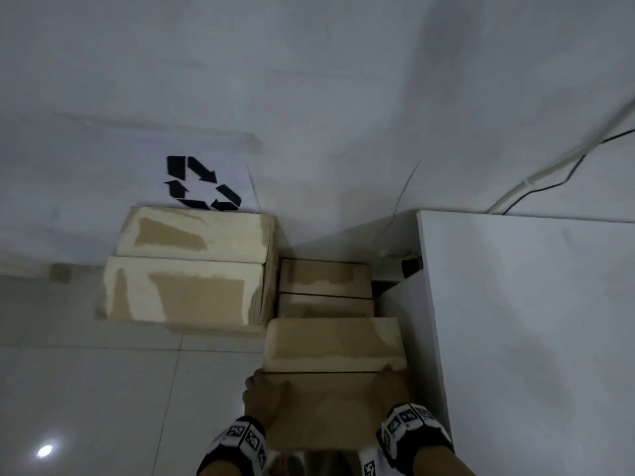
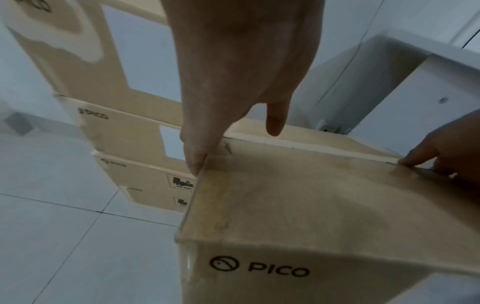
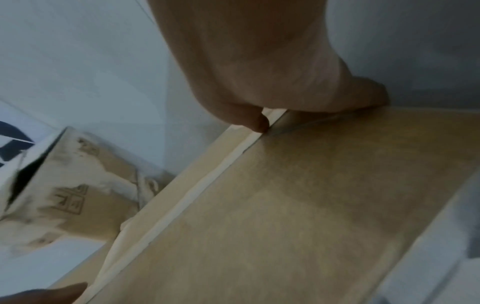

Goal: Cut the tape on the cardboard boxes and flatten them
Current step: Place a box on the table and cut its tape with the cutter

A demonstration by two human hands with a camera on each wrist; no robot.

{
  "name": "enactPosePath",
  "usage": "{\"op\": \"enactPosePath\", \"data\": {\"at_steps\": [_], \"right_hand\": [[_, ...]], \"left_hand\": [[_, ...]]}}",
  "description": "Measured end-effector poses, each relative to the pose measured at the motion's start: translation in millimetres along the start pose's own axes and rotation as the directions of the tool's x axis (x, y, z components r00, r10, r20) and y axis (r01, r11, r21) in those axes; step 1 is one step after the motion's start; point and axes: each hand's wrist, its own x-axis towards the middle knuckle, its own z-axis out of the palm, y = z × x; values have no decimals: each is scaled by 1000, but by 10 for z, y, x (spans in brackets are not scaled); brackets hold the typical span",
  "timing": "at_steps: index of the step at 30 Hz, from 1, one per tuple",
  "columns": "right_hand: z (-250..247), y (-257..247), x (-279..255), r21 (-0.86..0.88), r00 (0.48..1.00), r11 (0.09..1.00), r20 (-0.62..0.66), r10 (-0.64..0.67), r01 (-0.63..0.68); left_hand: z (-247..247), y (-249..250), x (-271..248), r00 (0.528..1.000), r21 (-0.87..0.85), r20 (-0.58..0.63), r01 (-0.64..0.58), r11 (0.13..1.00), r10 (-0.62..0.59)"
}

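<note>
1. You have the cardboard box (image 1: 330, 379) directly in front of you, beside the white cabinet (image 1: 515, 304) on your right and above the tiled floor (image 1: 86, 389); whether it rests on anything below cannot be seen.
2. Your left hand (image 1: 264, 395) is at the box's left top edge, fingers bent down over the side, thumb lying free over the top.
3. Your right hand (image 1: 391, 386) grips the right end the same way, one fingertip at the seam (image 3: 223, 164) between the top flaps.
4. The box's long axis runs left to right between your hands, and the seam runs along it, so both hands are equally near.
5. Neither hand has a cutting tool; the tape looks uncut.
6. More boxes (image 1: 189, 262) are stacked to the left, against the wall under a recycling sign (image 1: 202, 183).
</note>
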Motion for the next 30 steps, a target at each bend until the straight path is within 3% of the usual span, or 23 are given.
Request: {"op": "enactPosePath", "data": {"at_steps": [3, 8, 13, 17, 23, 27, 30], "right_hand": [[-83, 213, -460, -1, 1000, 1000, -2, -18, 18], [-163, 462, -1203, 58, 996, 995, -8, 87, -86], [-304, 698, -1534, 138, 987, 979, 45, -157, 150], [-747, 613, -2081, 253, 931, 897, -54, -362, 363], [-1524, 392, -2541, 267, 839, 801, -268, -473, 536], [-2106, 371, -2649, 301, 734, 680, -409, -542, 669], [-2543, 476, -2604, 240, 688, 696, -541, -483, 677]], "left_hand": [[-145, -254, -355, 999, 2, -31, -31, 1000, 31], [-452, -677, -814, 984, 0, -150, -99, 995, 98], [-715, -1085, -1200, 950, -257, -189, -291, 922, 247], [-929, -1089, -1616, 921, -399, -213, -388, 831, 327], [-1213, -647, -2298, 748, -420, -341, -663, 620, 569], [-1244, -135, -2692, 598, -342, -380, -800, 493, 706], [-1141, 303, -2860, 468, -229, -432, -884, 408, 771]]}}
